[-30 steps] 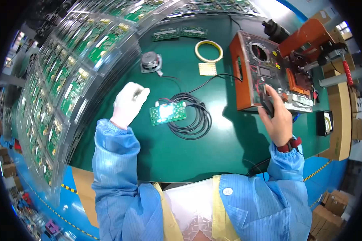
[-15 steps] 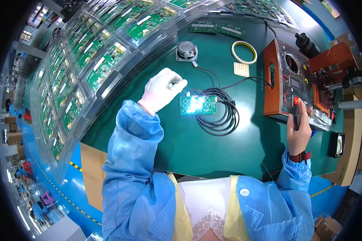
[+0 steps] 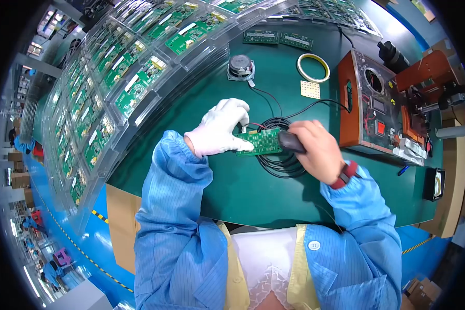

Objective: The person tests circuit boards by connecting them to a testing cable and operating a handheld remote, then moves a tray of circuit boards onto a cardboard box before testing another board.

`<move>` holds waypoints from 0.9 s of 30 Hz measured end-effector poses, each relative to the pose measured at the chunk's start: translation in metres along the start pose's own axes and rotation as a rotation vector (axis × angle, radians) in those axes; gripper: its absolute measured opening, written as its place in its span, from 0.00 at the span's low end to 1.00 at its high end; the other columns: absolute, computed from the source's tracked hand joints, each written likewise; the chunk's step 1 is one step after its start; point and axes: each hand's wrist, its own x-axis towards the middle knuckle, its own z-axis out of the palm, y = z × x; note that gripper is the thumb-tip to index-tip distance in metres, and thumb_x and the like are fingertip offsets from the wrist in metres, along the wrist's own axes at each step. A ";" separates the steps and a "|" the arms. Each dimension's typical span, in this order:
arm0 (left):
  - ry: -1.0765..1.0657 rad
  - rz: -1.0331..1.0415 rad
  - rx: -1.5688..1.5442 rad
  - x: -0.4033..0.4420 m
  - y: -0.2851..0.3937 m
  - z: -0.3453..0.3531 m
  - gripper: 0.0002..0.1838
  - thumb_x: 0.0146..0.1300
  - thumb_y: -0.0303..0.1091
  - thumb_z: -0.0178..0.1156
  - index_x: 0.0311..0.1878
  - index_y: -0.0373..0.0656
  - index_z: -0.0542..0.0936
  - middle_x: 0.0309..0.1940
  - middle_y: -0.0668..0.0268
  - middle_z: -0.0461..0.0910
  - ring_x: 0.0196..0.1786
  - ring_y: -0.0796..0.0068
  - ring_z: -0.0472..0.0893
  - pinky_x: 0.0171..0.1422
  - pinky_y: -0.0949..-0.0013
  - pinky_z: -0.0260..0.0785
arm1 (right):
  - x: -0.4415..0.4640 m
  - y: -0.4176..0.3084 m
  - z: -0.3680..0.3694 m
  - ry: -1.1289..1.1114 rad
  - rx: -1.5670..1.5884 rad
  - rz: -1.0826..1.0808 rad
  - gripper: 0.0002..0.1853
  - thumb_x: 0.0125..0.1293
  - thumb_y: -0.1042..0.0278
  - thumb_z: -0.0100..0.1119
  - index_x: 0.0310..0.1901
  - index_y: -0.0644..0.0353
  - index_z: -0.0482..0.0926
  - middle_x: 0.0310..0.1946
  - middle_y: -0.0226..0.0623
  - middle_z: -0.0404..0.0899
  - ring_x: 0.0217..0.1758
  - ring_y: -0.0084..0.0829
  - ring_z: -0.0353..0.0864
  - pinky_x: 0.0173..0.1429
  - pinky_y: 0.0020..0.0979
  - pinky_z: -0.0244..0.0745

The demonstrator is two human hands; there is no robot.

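Observation:
My left hand [image 3: 220, 128], in a white glove, is at the left end of a green circuit board [image 3: 263, 140]. Its thumb lies over the board's near left corner and the fingers curl above the far left edge, by a thin red wire [image 3: 255, 124]. My bare right hand [image 3: 319, 151] is closed round a smooth black hand-held tool [image 3: 291, 141] whose kind I cannot make out. The tool's rounded end covers the board's right end; contact is unclear. Beneath the board lies a coil of black cable [image 3: 280, 168].
A small speaker [image 3: 240, 66], a tape roll [image 3: 313, 67] and a sticker sheet [image 3: 310, 89] lie behind. An orange-sided test box [image 3: 349, 103] with a red switch [image 3: 381, 127] stands right. Clear trays of circuit boards [image 3: 139, 88] rise at left; two more boards [image 3: 261, 36] lie at the back.
My right hand has moved left from the box's red switch to the board, carrying the black tool. The bright light on the board has gone out. My left hand has come down onto the board.

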 end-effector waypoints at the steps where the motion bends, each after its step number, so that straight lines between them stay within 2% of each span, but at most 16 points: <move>1: -0.026 0.002 -0.064 0.001 0.000 -0.001 0.18 0.52 0.36 0.66 0.45 0.45 0.75 0.38 0.65 0.73 0.35 0.75 0.73 0.40 0.71 0.67 | 0.005 0.004 0.006 -0.044 -0.050 -0.008 0.18 0.42 0.82 0.60 0.40 0.63 0.76 0.35 0.37 0.78 0.31 0.38 0.72 0.39 0.32 0.70; 2: -0.026 0.006 -0.063 0.001 -0.001 -0.002 0.18 0.52 0.36 0.66 0.45 0.45 0.75 0.38 0.65 0.73 0.35 0.75 0.73 0.40 0.71 0.67 | 0.007 0.006 0.007 -0.041 -0.053 -0.007 0.18 0.42 0.82 0.60 0.40 0.63 0.76 0.35 0.37 0.78 0.31 0.38 0.72 0.39 0.32 0.70; 6: -0.231 -0.460 -0.688 0.000 -0.002 -0.006 0.16 0.53 0.37 0.65 0.43 0.41 0.75 0.32 0.65 0.74 0.30 0.75 0.73 0.34 0.73 0.67 | 0.015 0.012 0.012 -0.211 0.230 0.205 0.11 0.48 0.80 0.60 0.35 0.63 0.76 0.27 0.35 0.74 0.26 0.36 0.70 0.35 0.29 0.68; 7: -0.230 -0.462 -0.691 0.001 -0.002 -0.008 0.16 0.53 0.37 0.65 0.43 0.41 0.75 0.32 0.65 0.74 0.30 0.75 0.73 0.34 0.73 0.67 | 0.016 0.013 0.012 -0.215 0.231 0.206 0.11 0.48 0.80 0.60 0.35 0.63 0.76 0.27 0.35 0.74 0.26 0.36 0.70 0.35 0.29 0.68; 11: -0.278 -0.643 -0.836 0.007 0.007 -0.025 0.09 0.58 0.31 0.62 0.38 0.38 0.75 0.28 0.66 0.74 0.26 0.83 0.71 0.29 0.80 0.65 | 0.016 0.016 0.010 -0.149 0.621 0.510 0.06 0.52 0.75 0.60 0.31 0.64 0.75 0.24 0.37 0.74 0.23 0.36 0.70 0.31 0.31 0.67; 16: -0.429 -0.629 -0.827 0.007 0.010 -0.019 0.12 0.63 0.39 0.59 0.33 0.38 0.76 0.20 0.70 0.71 0.21 0.83 0.68 0.24 0.80 0.61 | 0.011 0.025 0.016 -0.160 0.609 0.354 0.05 0.53 0.75 0.60 0.31 0.64 0.76 0.24 0.35 0.74 0.22 0.29 0.68 0.30 0.28 0.66; 19: -0.398 -0.611 -0.826 0.005 0.007 -0.022 0.12 0.63 0.39 0.59 0.31 0.39 0.77 0.19 0.71 0.70 0.20 0.83 0.68 0.23 0.80 0.61 | 0.006 0.034 0.014 -0.191 0.459 0.295 0.06 0.55 0.76 0.59 0.35 0.64 0.76 0.26 0.33 0.74 0.25 0.24 0.68 0.32 0.25 0.66; 21: -0.274 -0.692 -0.725 0.002 0.000 -0.039 0.12 0.62 0.39 0.59 0.31 0.39 0.77 0.20 0.70 0.71 0.20 0.83 0.68 0.23 0.80 0.61 | 0.004 0.037 0.012 -0.222 0.309 0.232 0.07 0.56 0.78 0.59 0.38 0.65 0.77 0.28 0.31 0.75 0.28 0.19 0.68 0.34 0.21 0.66; 22: -0.160 -0.741 -0.854 -0.003 -0.005 -0.053 0.12 0.62 0.39 0.59 0.31 0.39 0.77 0.20 0.71 0.71 0.20 0.84 0.68 0.23 0.80 0.61 | 0.004 0.037 0.013 -0.221 0.310 0.232 0.07 0.56 0.78 0.59 0.38 0.65 0.77 0.28 0.31 0.75 0.28 0.19 0.68 0.34 0.21 0.66; 23: -0.038 -0.786 -0.979 -0.005 -0.006 -0.063 0.12 0.62 0.39 0.59 0.31 0.39 0.77 0.20 0.71 0.71 0.20 0.84 0.68 0.23 0.80 0.61 | 0.006 0.037 0.013 -0.128 0.452 0.331 0.07 0.56 0.79 0.58 0.38 0.64 0.77 0.28 0.31 0.75 0.29 0.20 0.69 0.35 0.22 0.66; 24: -0.034 -0.788 -0.979 -0.005 -0.004 -0.061 0.12 0.62 0.39 0.59 0.31 0.39 0.77 0.20 0.71 0.71 0.20 0.84 0.68 0.23 0.80 0.61 | 0.006 0.036 0.015 -0.036 0.593 0.430 0.08 0.55 0.79 0.58 0.38 0.64 0.77 0.29 0.32 0.75 0.29 0.22 0.69 0.36 0.22 0.67; 26: -0.234 -0.746 -0.787 0.003 0.005 -0.046 0.12 0.62 0.39 0.59 0.32 0.39 0.78 0.20 0.71 0.71 0.21 0.82 0.69 0.24 0.79 0.62 | 0.006 0.034 0.015 0.157 0.869 0.632 0.09 0.55 0.81 0.58 0.39 0.64 0.77 0.31 0.32 0.76 0.30 0.24 0.71 0.38 0.22 0.68; 27: -0.336 -0.655 -0.773 0.008 0.010 -0.036 0.12 0.62 0.39 0.59 0.33 0.39 0.78 0.20 0.70 0.71 0.21 0.82 0.69 0.25 0.78 0.62 | 0.007 0.033 0.017 0.157 0.868 0.635 0.09 0.55 0.81 0.58 0.39 0.64 0.77 0.31 0.32 0.76 0.30 0.24 0.71 0.38 0.22 0.68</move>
